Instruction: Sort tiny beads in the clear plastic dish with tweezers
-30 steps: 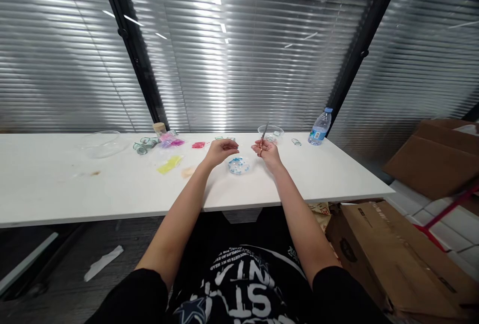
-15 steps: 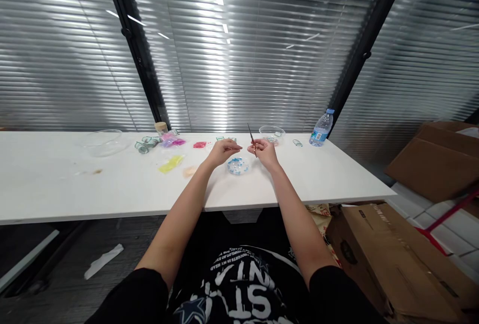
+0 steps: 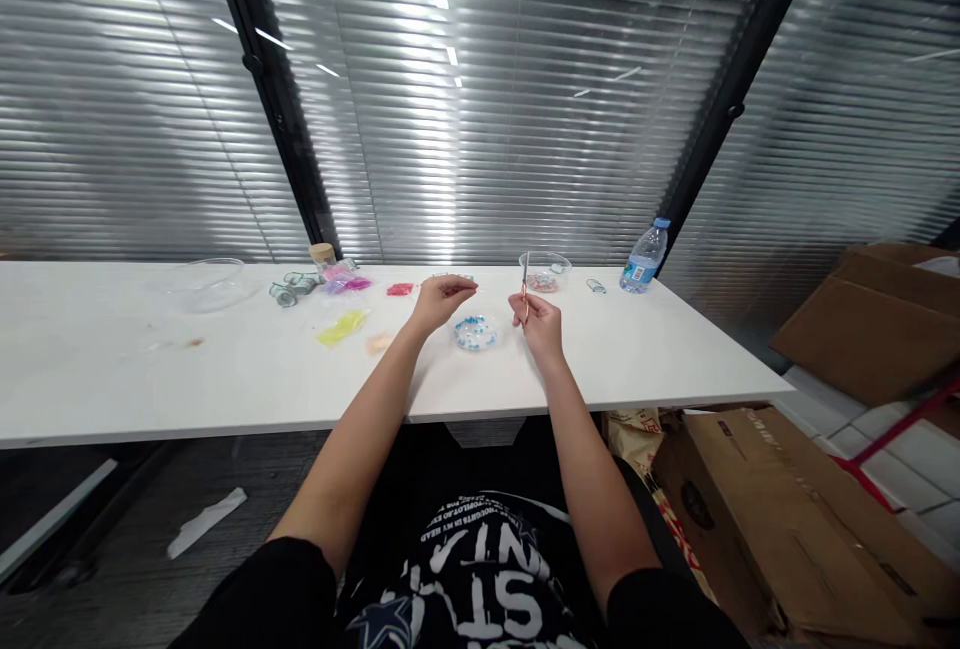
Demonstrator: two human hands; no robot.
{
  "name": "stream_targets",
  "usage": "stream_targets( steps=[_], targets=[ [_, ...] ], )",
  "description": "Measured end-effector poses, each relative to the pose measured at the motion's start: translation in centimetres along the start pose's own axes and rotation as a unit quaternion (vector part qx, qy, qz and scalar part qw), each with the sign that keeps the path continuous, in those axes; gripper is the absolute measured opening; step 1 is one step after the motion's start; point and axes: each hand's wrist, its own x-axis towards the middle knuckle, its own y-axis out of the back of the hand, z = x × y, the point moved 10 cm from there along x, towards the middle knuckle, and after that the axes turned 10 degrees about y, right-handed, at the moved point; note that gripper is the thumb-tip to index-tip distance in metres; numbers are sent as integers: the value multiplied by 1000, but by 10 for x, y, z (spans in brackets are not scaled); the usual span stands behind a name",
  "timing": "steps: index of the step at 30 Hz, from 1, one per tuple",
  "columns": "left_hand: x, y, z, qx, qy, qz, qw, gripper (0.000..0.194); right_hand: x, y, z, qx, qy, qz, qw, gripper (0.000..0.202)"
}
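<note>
Our right hand's grip [image 3: 522, 309] is closed around slim scissors with coppery handles [image 3: 526, 301], blades up. Left of it, our left hand [image 3: 444, 301] pinches thumb to fingertips, contents too small to tell; between, slightly nearer us, sits a clear round dish of blue beads [image 3: 475, 333].

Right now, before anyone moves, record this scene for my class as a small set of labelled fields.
Surface: white table
Left grip: left hand, fingertips together; contents too small to tell
Right grip: right hand, holding scissors, blades upward
Nearest the hands: clear dish with small blue pieces
Left side: yellow patch, red patch, cork-topped jar
Right side: water bottle, upright, blue cap
</note>
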Motion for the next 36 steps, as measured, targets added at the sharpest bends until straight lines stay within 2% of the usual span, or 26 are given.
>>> stream_targets(
  steps=[5,8,14,22,28,36],
  targets=[
    [0,-2,-3,-118,43,-18,992,28,-62,-16,24,103,-114,23,988,33],
    [-2,-3,-1,-141,46,-27,989,30,-80,-31,30,131,-133,-2,982,33],
    [-6,-10,0,-157,64,-46,985,35,-82,-42,29,104,-130,-43,985,32],
    [-13,-25,16,-182,25,-97,978,36,-82,-45,30,93,-118,-55,987,28],
    [-15,-32,16,-209,37,-135,968,42,-79,-43,29,88,-99,-39,990,31],
    [-16,-32,15,-209,49,-138,967,45,-78,-42,32,84,-84,-36,992,37]
  ],
)
